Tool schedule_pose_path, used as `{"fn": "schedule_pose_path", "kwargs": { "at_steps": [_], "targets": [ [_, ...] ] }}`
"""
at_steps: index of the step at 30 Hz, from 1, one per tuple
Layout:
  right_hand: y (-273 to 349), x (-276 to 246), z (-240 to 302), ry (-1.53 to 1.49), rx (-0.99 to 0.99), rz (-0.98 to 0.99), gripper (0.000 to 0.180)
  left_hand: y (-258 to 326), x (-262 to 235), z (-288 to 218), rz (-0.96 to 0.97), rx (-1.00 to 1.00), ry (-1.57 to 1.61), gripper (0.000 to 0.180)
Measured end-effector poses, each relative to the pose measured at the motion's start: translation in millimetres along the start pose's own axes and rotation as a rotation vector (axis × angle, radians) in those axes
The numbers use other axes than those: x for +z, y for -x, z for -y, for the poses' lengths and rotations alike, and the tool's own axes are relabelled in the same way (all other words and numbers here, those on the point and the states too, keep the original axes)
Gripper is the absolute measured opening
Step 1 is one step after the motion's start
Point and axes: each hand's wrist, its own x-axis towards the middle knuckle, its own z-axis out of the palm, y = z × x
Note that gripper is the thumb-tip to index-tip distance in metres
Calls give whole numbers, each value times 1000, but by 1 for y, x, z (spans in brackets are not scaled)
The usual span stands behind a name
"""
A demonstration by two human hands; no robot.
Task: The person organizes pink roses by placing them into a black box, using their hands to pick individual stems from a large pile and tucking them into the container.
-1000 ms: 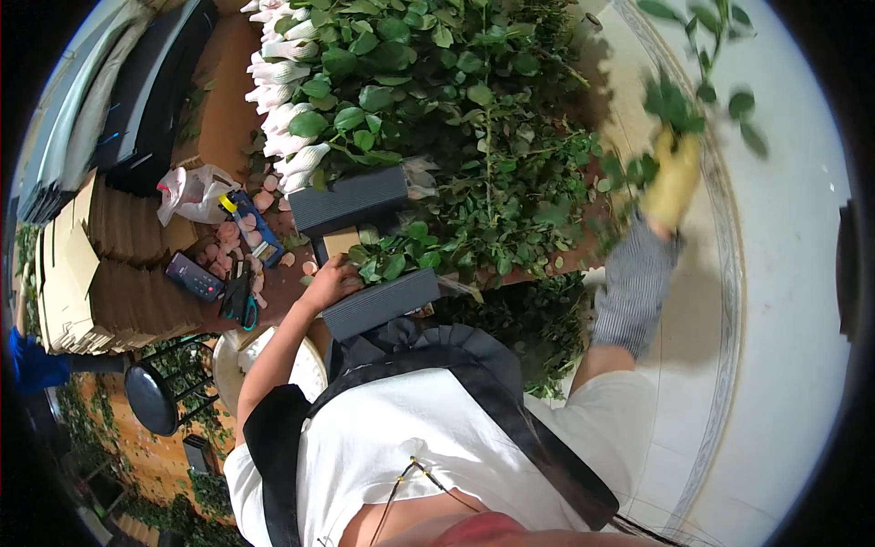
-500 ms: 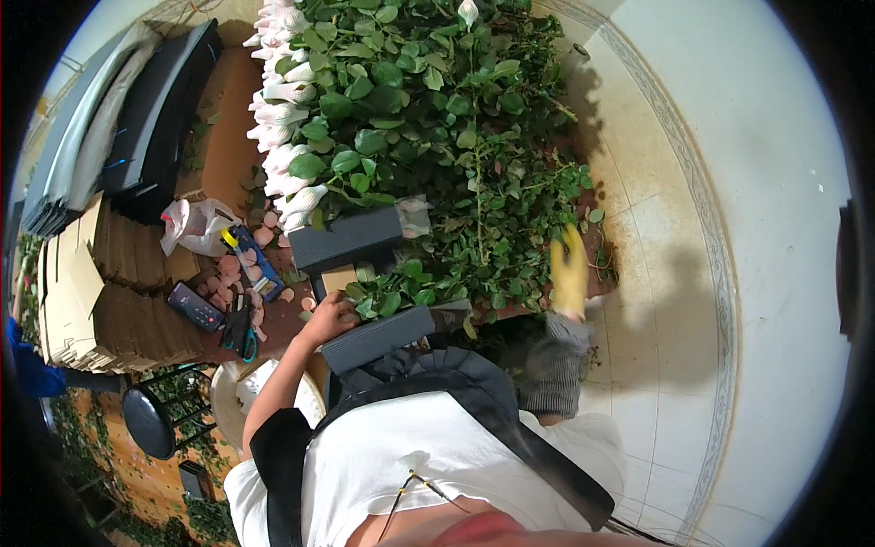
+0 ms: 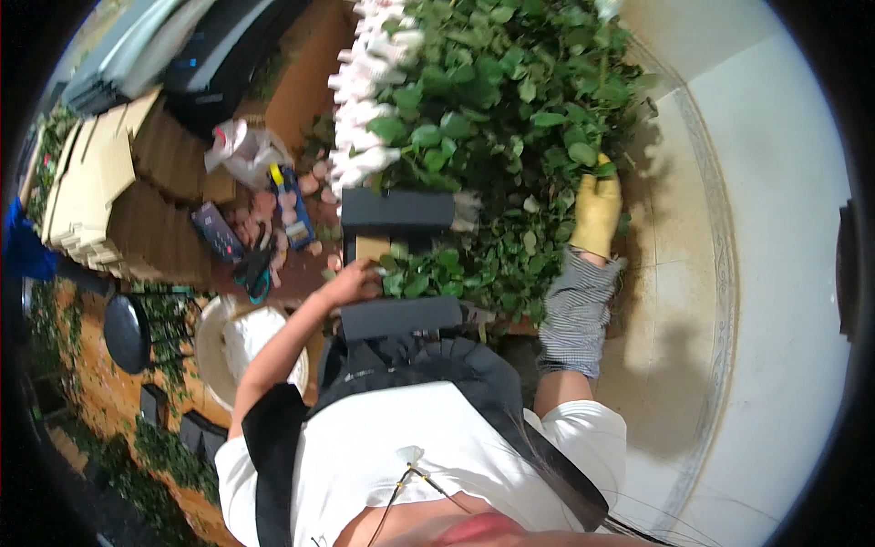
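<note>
My right hand [image 3: 597, 214], in a yellow glove below a grey checked sleeve, is closed at the right edge of the leafy pile. It grips the stem of a rose whose white-sleeved bud [image 3: 609, 9] shows at the top. Heaped roses [image 3: 510, 100] lie with green leaves toward the right and heads in white netting [image 3: 369, 100] on the left. My bare left hand [image 3: 354, 283] rests with fingers extended at the left end of some leafy stems [image 3: 433, 281]. These lie between two dark grey corrugated flaps, an upper flap [image 3: 396, 210] and a lower flap [image 3: 401, 317].
On the table's left are stacked brown cardboard sheets [image 3: 137, 196], a phone [image 3: 217, 230], black-and-teal scissors [image 3: 257, 269], a blue-and-yellow tool [image 3: 292, 210], a plastic bag [image 3: 248, 153] and loose pink petals [image 3: 251, 219]. A pale bucket [image 3: 211, 351] and black stool [image 3: 128, 330] stand below. A white wall is at right.
The view has shifted, moving the table rightward and up in the picture. My right hand has moved up along the pile's edge, and the single rose has shifted right with it. My left hand stays by the flaps.
</note>
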Motion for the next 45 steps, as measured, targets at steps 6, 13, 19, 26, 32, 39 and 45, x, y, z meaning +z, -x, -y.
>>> {"fn": "schedule_pose_path", "kwargs": {
  "at_steps": [6,13,19,26,32,39,45],
  "targets": [
    [57,-76,15,-66,-166,967,54,3,-5,-4,-65,-12,-183,46],
    [196,39,-110,656,-34,1114,45,1,-11,-15,-49,11,-178,54],
    [211,64,-154,580,-68,973,31,-9,-13,-14,43,-75,-288,47],
    [232,70,-156,752,-230,1046,41,-21,-18,-14,-177,167,-640,39],
    [210,55,-147,428,132,1151,38,-16,-3,-7,-199,-17,-340,49],
    [78,21,-70,238,91,1450,58,-4,4,-5,-260,-136,-71,59],
    [-68,59,51,-500,-463,552,37,-5,1,-8,-197,-52,-230,36]
  ]
}}
